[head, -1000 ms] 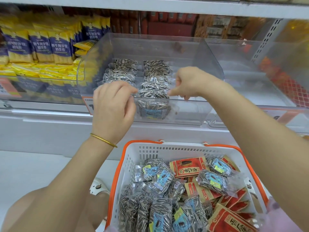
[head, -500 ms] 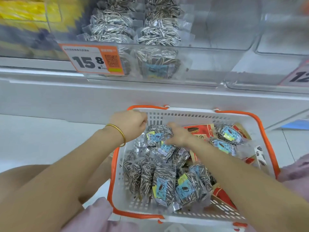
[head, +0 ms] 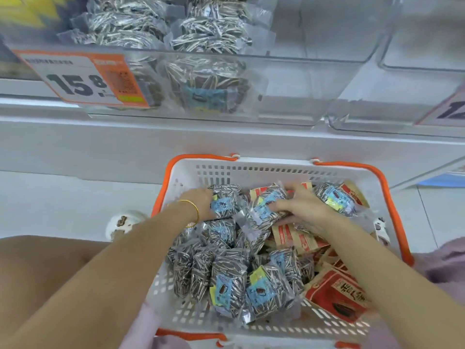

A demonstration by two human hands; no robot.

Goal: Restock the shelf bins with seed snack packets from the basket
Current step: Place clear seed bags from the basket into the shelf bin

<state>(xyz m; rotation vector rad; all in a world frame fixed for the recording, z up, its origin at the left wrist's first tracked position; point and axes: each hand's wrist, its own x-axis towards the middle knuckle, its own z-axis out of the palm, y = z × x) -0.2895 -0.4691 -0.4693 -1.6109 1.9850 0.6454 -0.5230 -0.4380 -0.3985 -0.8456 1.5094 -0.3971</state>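
Note:
A white basket with orange rim (head: 281, 170) holds several clear packets of striped sunflower seeds with blue labels and several red-and-tan packets (head: 337, 295). Both hands are down inside it at the far side. My left hand (head: 201, 202), with a gold bangle on the wrist, grips one seed packet (head: 225, 201). My right hand (head: 299, 207) grips another seed packet (head: 266, 206). Above, a clear shelf bin (head: 309, 79) holds two rows of the same seed packets (head: 208, 34), filling its left half.
An orange-and-white price tag reading 15.8 (head: 80, 79) hangs on the bin's front left. A second clear bin (head: 427, 41) stands to the right with its own tag. A white shelf ledge runs between bins and basket. My knee is at lower left.
Both hands came down from the shelf bin into the basket and each closed on a seed packet. The view tilted down toward the basket.

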